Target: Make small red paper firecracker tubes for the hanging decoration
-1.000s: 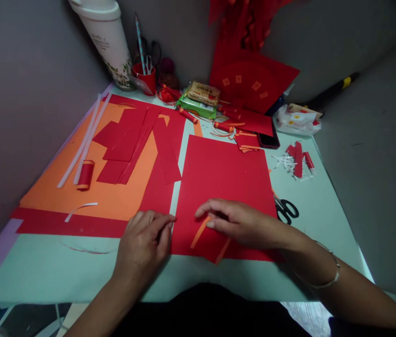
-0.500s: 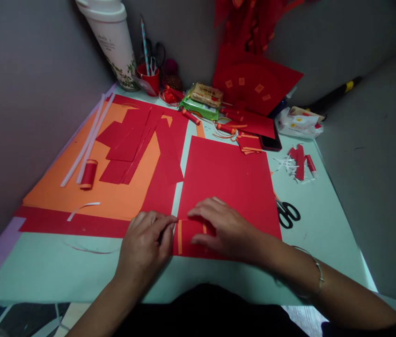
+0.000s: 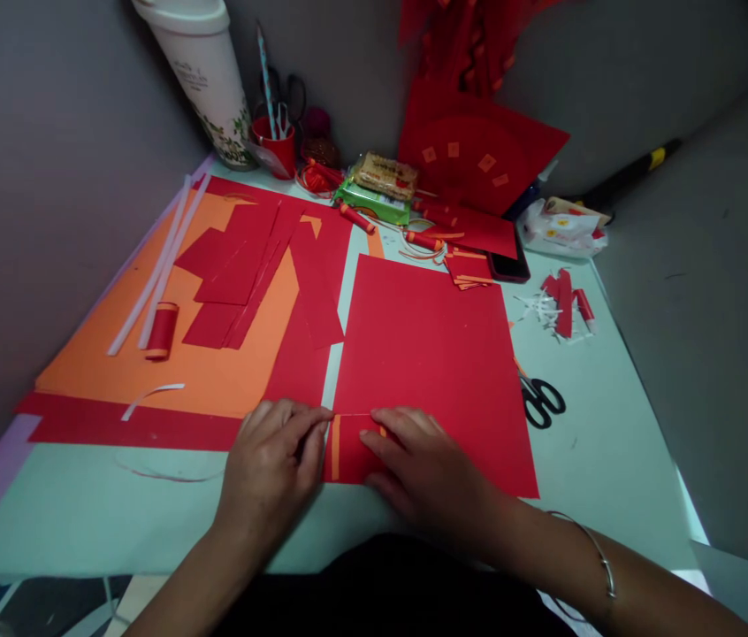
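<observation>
A small red paper piece (image 3: pixel 353 447) with an orange strip near each end lies on the lower left corner of a large red sheet (image 3: pixel 423 354). My left hand (image 3: pixel 276 464) is closed, thumb and forefinger pinched at the piece's upper left corner. Over its right end, my right hand (image 3: pixel 423 464) has curled fingers, forefinger at the top edge and thumb just below; they partly cover the right orange strip. Black-handled scissors (image 3: pixel 542 401) lie right of the large sheet, their blades mostly hidden under it.
Orange sheet (image 3: pixel 92 358) on the left carries cut red pieces (image 3: pixel 232 265), white strips (image 3: pixel 160 265) and a red roll (image 3: pixel 163 332). Behind stand a white tumbler (image 3: pixel 205 84) and a red pen cup (image 3: pixel 276 146). Snack packets (image 3: pixel 380 181), a phone (image 3: pixel 512 264) and paper scraps (image 3: pixel 563 305) lie beyond.
My right hand has come down and closed in on the piece's right end, its fingers nearer together. My left hand keeps its pinch. The view has shifted slightly.
</observation>
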Tool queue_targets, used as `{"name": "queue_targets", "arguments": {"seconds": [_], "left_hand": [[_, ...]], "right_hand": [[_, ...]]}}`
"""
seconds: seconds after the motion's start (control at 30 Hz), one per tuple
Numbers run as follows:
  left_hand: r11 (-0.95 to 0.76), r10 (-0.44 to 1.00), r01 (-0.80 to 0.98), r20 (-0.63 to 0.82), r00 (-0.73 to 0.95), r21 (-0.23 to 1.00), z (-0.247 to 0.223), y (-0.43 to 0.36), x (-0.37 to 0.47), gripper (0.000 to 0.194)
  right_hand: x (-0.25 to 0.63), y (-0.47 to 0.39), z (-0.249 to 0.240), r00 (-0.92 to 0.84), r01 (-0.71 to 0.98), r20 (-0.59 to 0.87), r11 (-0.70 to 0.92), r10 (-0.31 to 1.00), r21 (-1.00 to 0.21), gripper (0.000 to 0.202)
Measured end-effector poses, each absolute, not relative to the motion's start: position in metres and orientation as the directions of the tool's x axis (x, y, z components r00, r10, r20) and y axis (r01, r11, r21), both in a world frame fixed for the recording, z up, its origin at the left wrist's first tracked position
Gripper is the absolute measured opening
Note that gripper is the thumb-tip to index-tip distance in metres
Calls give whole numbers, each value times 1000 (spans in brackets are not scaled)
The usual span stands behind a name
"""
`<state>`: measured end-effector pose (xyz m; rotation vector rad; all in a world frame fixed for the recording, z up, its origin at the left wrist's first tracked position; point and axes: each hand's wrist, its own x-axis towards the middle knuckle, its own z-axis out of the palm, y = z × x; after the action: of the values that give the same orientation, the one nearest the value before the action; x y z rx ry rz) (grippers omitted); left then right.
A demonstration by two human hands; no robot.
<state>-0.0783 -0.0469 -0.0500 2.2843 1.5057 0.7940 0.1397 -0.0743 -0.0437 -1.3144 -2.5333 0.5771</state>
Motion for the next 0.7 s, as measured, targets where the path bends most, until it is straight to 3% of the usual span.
{"name": "queue_targets", "arguments": {"seconds": [0.7], "left_hand": [[-389, 919, 784, 267, 291, 483, -48, -47, -78, 17]], "right_hand": [[132, -79, -46, -568, 738, 55, 537, 822, -408, 30]]}}
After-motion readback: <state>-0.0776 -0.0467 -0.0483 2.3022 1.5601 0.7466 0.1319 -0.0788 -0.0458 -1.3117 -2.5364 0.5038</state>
